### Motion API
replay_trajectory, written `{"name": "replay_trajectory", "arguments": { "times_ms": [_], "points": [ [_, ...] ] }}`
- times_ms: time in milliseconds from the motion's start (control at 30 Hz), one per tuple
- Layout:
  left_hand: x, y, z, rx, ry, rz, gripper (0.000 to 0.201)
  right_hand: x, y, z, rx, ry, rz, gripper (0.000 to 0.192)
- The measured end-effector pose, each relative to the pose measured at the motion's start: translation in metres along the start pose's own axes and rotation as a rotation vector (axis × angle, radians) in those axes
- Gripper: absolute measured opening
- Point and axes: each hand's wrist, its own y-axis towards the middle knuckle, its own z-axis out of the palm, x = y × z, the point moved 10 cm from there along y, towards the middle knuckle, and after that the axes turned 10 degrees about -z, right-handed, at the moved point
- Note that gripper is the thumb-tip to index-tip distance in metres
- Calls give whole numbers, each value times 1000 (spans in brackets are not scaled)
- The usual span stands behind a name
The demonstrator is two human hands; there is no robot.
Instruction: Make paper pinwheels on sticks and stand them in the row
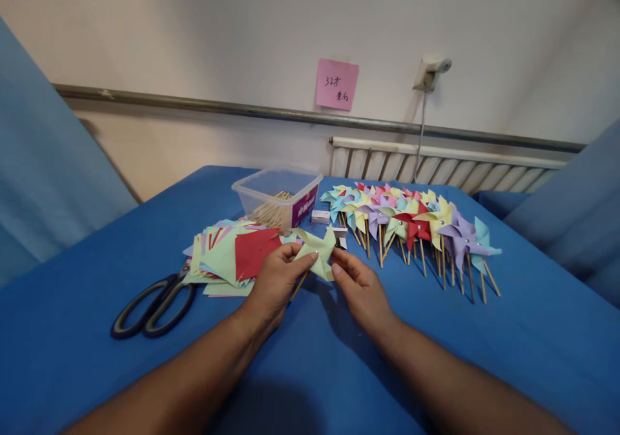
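Pinwheel [320, 265] might crease if squeezed hard, imo: left hand [275, 275] pinches it near the pin [316, 253], right hand [363, 294] has fingers by a blade [329, 272], can't tell if pinching.

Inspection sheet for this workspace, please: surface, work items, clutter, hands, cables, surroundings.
Surface: blue covering.
Work items: pale green pinwheel in hand; multicoloured pinwheels grouped right; paper stack left; sticks in clear tub.
Clutter: scissors by the paper; small white box beside tub.
Hands: left hand grips pinwheel; right hand at its right edge, grip unclear.
Cables: one cord below wall plug.
Surroundings: pink note, rail, radiator, blue curtains.
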Motion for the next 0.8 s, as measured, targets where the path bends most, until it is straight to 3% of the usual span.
{"name": "replay_trajectory", "arguments": {
  "times_ms": [300,433,567,667,800],
  "points": [
    [6,2,2,0,62,-25,26,32,-3,10,138,-328,-177,34],
    [11,1,7,53,70,-62,26,31,-2,12,159,-292,-186,34],
    [12,-2,10,97,3,-100,22,15,1,6,97,-120,-61,29],
    [11,-5,11,111,-68,-139,20,7,1,5,85,-126,-11,45],
    [13,-7,16,145,-134,-196,21,11,0,6,145,-366,-84,62]
  ]
}}
